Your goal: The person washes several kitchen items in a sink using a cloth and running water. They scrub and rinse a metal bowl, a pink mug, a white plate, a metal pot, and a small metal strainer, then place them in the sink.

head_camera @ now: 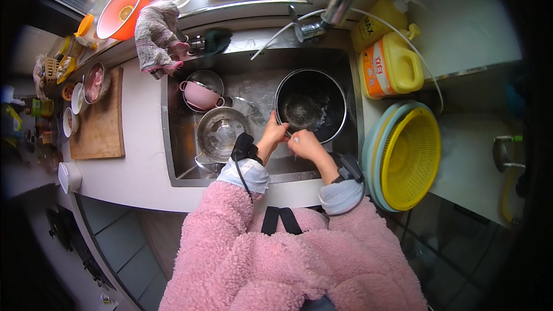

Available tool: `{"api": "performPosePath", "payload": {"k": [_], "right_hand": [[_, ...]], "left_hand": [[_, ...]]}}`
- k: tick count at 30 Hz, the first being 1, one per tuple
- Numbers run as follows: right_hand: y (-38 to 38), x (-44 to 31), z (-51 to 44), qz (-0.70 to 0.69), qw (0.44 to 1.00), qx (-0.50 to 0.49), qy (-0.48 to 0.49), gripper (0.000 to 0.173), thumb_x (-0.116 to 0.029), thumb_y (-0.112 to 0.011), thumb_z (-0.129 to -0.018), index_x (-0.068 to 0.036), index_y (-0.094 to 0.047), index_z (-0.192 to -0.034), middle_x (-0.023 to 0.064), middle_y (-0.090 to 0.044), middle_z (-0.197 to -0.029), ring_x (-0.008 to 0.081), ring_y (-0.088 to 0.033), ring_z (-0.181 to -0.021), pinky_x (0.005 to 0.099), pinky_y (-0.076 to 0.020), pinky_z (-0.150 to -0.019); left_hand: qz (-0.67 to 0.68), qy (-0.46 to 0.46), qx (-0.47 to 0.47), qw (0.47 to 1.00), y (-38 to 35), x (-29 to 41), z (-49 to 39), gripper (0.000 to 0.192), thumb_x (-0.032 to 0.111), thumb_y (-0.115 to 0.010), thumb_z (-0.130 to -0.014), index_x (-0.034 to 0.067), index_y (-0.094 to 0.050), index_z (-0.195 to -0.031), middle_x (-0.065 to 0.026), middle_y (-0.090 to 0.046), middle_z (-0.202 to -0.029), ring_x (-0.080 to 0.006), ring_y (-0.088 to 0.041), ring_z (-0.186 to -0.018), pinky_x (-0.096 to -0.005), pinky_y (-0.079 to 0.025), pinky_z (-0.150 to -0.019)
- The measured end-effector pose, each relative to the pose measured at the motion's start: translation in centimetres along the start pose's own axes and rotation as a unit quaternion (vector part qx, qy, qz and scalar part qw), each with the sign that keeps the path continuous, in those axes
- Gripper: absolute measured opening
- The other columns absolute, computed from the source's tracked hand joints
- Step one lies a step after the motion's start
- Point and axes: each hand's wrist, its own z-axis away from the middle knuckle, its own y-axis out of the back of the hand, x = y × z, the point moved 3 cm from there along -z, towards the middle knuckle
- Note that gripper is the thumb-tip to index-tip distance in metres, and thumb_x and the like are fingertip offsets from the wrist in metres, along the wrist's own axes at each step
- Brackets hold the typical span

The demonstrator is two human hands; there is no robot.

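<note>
A dark-lined round pot (309,99) sits tilted in the right half of the stainless-steel sink (263,176), its inside wet. My left hand (273,133) grips the pot's near-left edge, thumb up along the rim. Beside it, my right hand (306,144) is curled against the pot's near outer side; a small pale spot shows at its fingers, and whether it holds something cannot be made out. To the left in the sink are a steel pot (224,131) with wire handles and a pink two-handled bowl (199,96) resting in another metal vessel (209,78).
The chrome faucet (341,0) and a thin white hose (276,36) reach over the sink's back. Yellow jugs (391,69) and stacked basins with a yellow colander (412,160) line the right. Left stand a wooden cutting board (99,138) and a bowl of meat (96,84).
</note>
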Motion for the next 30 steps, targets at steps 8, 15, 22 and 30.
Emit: {"api": "performPosePath", "payload": {"k": [8, 15, 22, 30], "right_hand": [[-8.8, -3.0, -5.4, -0.074, 0.994, 0.074, 0.037, 0.036, -0.023, -0.044, -0.083, 0.004, -0.058, -0.102, 0.0274, -0.057, -0.101, 0.0393, -0.054, -0.099, 0.0428, -0.0417, -0.088], [-10.6, -0.9, -10.1, -0.118, 0.957, 0.263, 0.044, 0.035, -0.018, -0.042, -0.084, 0.002, -0.056, -0.109, 0.0221, -0.055, -0.109, 0.0368, -0.049, -0.105, 0.0390, -0.0381, -0.091], [-12.9, 1.0, -15.2, 0.062, 0.954, 0.291, -0.031, 0.029, -0.010, -0.048, -0.077, -0.006, -0.060, -0.104, 0.0168, -0.053, -0.106, 0.0339, -0.049, -0.100, 0.0407, -0.0405, -0.085], [-14.3, 1.4, -16.6, 0.063, 0.959, 0.260, -0.096, 0.022, -0.019, -0.052, -0.078, -0.008, -0.060, -0.095, 0.0143, -0.051, -0.105, 0.0342, -0.049, -0.096, 0.0448, -0.0413, -0.080]], "left_hand": [[0.079, 0.073, 0.066, 0.992, 7.1, -0.8, 3.1, 0.047, 0.034, -0.050, -0.089, 0.002, -0.045, -0.124, -0.0117, -0.054, -0.118, -0.0275, -0.052, -0.105, -0.0407, -0.040, -0.091], [0.157, 0.010, 0.098, 0.983, 11.1, -0.3, 4.3, 0.021, 0.008, -0.051, -0.086, 0.005, -0.060, -0.104, -0.0079, -0.061, -0.101, -0.0215, -0.059, -0.090, -0.0332, -0.048, -0.078], [-0.478, -0.284, 0.293, 0.778, 17.3, 2.5, 10.6, 0.040, -0.003, -0.058, -0.066, 0.005, -0.054, -0.105, -0.0168, -0.050, -0.096, -0.0355, -0.050, -0.092, -0.0431, -0.044, -0.075], [-0.545, -0.108, 0.302, 0.774, 20.8, 3.0, 9.3, 0.052, -0.001, -0.058, -0.068, 0.003, -0.039, -0.117, -0.0194, -0.055, -0.089, -0.0396, -0.058, -0.074, -0.0455, -0.048, -0.061]]}}
